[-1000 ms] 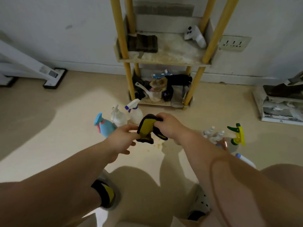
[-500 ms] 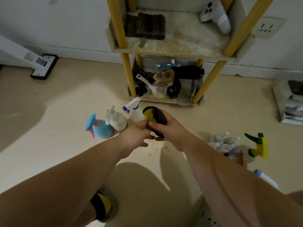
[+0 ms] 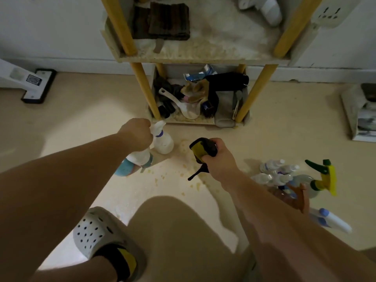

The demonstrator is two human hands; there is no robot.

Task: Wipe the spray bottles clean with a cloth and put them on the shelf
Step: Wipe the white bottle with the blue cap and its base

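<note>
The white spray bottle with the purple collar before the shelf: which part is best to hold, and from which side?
Probably the narrow neck at the purple collar of the white spray bottle, from above and from the near side. It stands upright, its body widens below the collar, the shelf is close behind it, and the left hand grips another white bottle at its left.

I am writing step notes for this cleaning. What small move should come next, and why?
Probably bring the cloth in the right hand across to the white spray bottle that the left hand grips by its top, and begin wiping its body. The bottle is in hand, while the cloth is apart from it.
</note>
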